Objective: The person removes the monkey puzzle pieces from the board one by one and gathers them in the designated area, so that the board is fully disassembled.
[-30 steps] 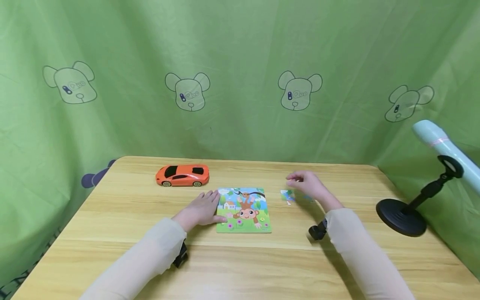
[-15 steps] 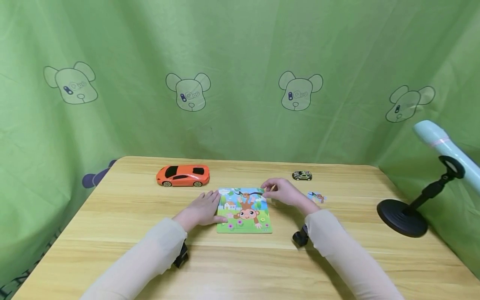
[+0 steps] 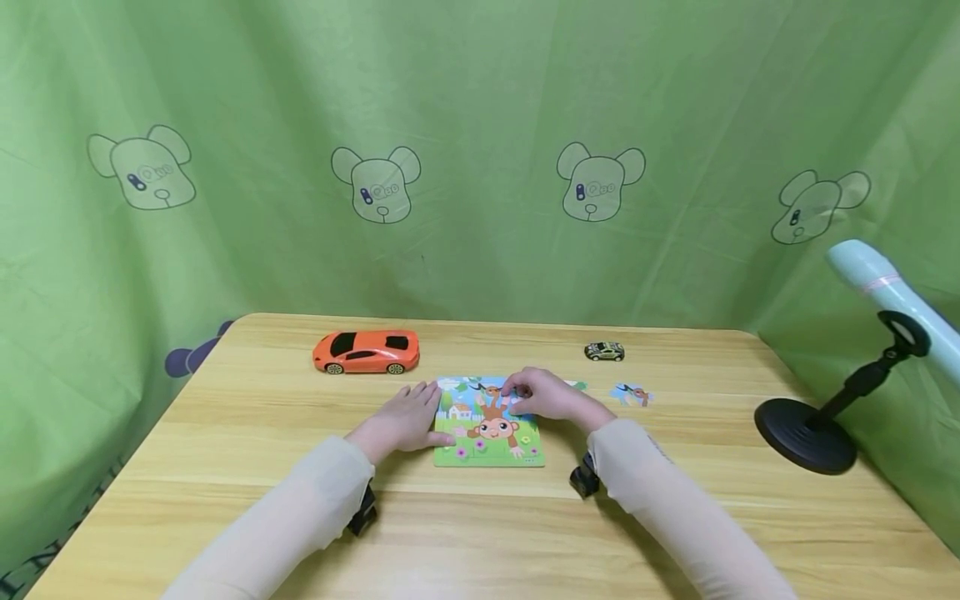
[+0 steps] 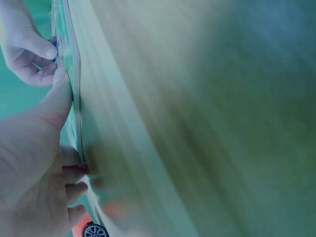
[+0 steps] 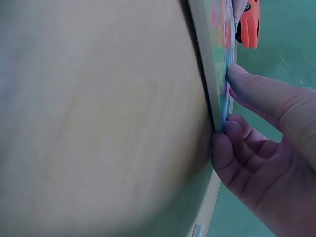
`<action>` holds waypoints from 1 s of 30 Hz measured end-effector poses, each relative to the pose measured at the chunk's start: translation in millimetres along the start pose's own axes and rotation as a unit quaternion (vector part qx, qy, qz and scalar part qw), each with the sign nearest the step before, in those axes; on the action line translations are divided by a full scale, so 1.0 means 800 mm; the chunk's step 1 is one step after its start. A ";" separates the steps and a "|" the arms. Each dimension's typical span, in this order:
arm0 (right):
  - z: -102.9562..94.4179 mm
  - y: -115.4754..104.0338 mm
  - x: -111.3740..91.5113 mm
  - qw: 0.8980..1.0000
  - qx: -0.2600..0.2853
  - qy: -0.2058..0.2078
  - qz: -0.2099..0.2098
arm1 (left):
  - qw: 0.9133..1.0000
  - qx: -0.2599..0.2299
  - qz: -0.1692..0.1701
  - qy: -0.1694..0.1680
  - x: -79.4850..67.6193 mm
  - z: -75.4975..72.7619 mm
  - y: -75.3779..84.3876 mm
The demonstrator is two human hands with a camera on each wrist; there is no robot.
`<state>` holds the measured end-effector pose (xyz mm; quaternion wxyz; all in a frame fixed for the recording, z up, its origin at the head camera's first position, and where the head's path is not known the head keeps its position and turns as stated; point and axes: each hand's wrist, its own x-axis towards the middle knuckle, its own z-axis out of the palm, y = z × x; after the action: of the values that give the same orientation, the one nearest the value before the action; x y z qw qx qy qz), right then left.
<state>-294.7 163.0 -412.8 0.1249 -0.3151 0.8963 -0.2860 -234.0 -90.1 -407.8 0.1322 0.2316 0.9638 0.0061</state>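
Note:
A square monkey jigsaw puzzle [image 3: 480,454] lies flat on the table. My left hand [image 3: 397,419] rests on its left edge, fingers spread along the side and thumb over the picture. My right hand [image 3: 546,394] is over the upper right part of the puzzle. Its thumb and forefinger pinch a puzzle piece that they mostly hide; in the right wrist view the thumb [image 5: 256,89] lies against the picture side and the other fingers are curled. One loose puzzle piece [image 3: 633,394] lies right of that hand, and another [image 3: 577,385] shows partly behind it.
An orange toy car [image 3: 366,352] stands at the back left of the table. A small patterned toy car [image 3: 604,351] is at the back right. On the right, a light blue microphone [image 3: 892,287] sits on a black stand [image 3: 806,435]. Green curtain hangs behind.
My right hand has moved left from beside the loose pieces, first to the puzzle's upper right edge and then over the picture, uncovering the small car. The left hand stays put.

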 end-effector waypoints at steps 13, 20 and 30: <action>0.000 -0.005 0.006 1.000 -0.011 -0.016 0.012 | 1.000 0.000 -0.001 0.004 0.000 0.000 0.000; 0.002 -0.006 0.006 0.999 -0.011 -0.001 0.034 | 1.000 0.007 -0.003 0.002 0.000 0.000 0.000; 0.004 -0.007 0.003 0.999 -0.005 0.009 0.044 | 1.000 0.004 0.001 0.005 0.000 0.001 0.000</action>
<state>-292.5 156.8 -412.5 0.1277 -0.2739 0.9117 -0.2782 -233.8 -90.0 -408.6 0.1264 0.2333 0.9641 0.0036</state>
